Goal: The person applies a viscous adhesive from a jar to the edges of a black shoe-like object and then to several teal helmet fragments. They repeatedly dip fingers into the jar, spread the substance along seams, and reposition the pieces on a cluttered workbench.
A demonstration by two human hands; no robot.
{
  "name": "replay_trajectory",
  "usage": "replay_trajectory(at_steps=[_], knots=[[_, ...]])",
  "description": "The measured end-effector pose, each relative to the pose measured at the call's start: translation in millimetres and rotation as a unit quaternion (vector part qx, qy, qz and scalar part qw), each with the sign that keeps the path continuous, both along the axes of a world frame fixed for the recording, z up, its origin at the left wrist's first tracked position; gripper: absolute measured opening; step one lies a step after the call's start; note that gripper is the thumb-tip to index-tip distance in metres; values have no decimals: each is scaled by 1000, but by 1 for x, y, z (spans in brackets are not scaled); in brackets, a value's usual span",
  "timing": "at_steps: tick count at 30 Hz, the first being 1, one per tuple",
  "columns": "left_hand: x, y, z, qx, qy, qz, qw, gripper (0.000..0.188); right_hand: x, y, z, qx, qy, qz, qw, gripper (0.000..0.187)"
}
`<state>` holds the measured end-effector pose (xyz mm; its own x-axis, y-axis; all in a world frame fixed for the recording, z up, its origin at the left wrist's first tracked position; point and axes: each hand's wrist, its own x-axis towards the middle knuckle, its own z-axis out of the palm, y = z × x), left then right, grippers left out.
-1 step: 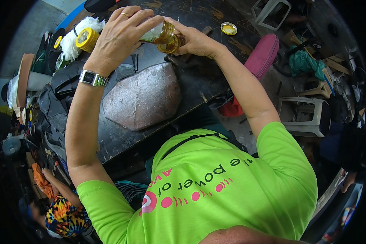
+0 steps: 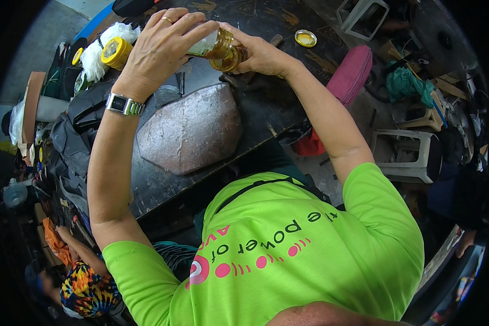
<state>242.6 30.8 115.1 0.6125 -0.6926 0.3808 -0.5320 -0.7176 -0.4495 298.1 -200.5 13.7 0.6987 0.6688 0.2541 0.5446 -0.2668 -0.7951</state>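
Observation:
My left hand [image 2: 158, 49], a ring on one finger and a metal watch at the wrist, is closed round a tilted glass bottle [image 2: 205, 45] with a pale green label. The bottle's mouth meets a small glass jar [image 2: 226, 61] with amber liquid, gripped by my right hand [image 2: 263, 56]. Whether liquid is flowing between them cannot be made out. Nearer me, on the dark worktable [image 2: 160, 190], lies a flat, many-sided grey piece [image 2: 193, 130] with a shiny, mottled surface. A round yellow lid [image 2: 305, 38] rests beyond my right hand.
Left of my hands are a yellow tub [image 2: 116, 52], white plastic bags [image 2: 94, 64] and black bags [image 2: 73, 141]. A pink pouch [image 2: 351, 73] lies at the table's right side. Plastic stools [image 2: 405, 156] stand on the floor. Another person [image 2: 89, 288] works at lower left.

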Motion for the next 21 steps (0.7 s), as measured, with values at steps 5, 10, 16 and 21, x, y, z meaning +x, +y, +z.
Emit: replay_trajectory(at_steps=[5, 10, 16, 21], knots=[[0, -1, 1, -3, 4, 0, 1000, 77, 1, -2, 0, 7, 21, 13, 1000, 109], [1, 0, 3, 10, 6, 8, 1000, 78, 0, -1, -1, 9, -14, 8, 1000, 108], [1, 2, 4, -4, 4, 9, 1000, 80, 0, -1, -2, 15, 14, 18, 1000, 108], [1, 4, 0, -13, 2, 14, 1000, 80, 2, -1, -3, 17, 19, 26, 999, 107]])
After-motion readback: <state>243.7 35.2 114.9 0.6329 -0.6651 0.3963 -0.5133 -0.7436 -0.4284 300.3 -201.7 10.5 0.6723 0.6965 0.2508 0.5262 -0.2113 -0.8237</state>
